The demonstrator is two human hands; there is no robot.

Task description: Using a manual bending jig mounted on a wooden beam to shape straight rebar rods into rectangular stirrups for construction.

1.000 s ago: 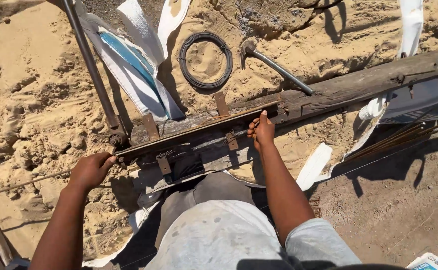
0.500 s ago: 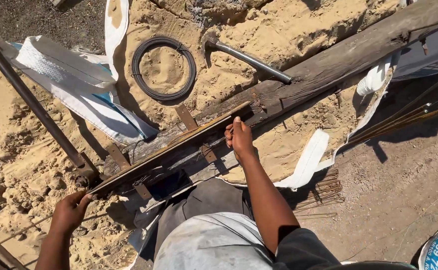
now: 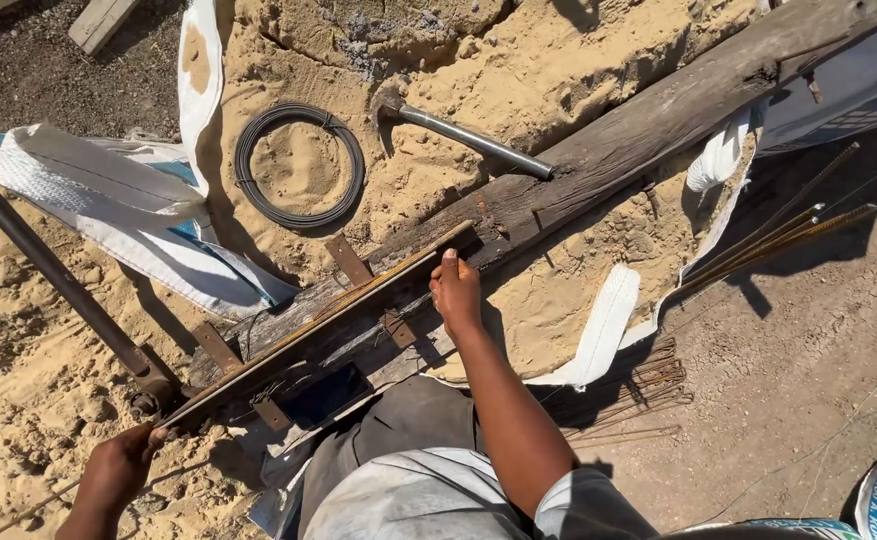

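Observation:
A bundle of thin rusty steel rods [image 3: 338, 315] lies along a weathered wooden beam [image 3: 598, 165] fitted with rusty metal brackets [image 3: 348, 260]. My right hand [image 3: 455, 292] grips the rods close to their far end, pressing them onto the beam. At the lower left, my left hand [image 3: 118, 465] is closed around the near end of the rods, beside the foot of a long dark pipe [image 3: 48, 265]. My knees in grey trousers [image 3: 398, 430] are just below the beam.
A coil of black wire [image 3: 298, 165] and a metal hammer [image 3: 463, 135] lie on the sand behind the beam. White woven sacks [image 3: 128, 215] lie at left. Long rebar lengths [image 3: 778, 245] and bent rod pieces [image 3: 638, 390] lie at right on hard ground.
The view has swung left and tilted, so the beam now runs more steeply. Both hands have stayed on the rods, with the left one now lower in the frame.

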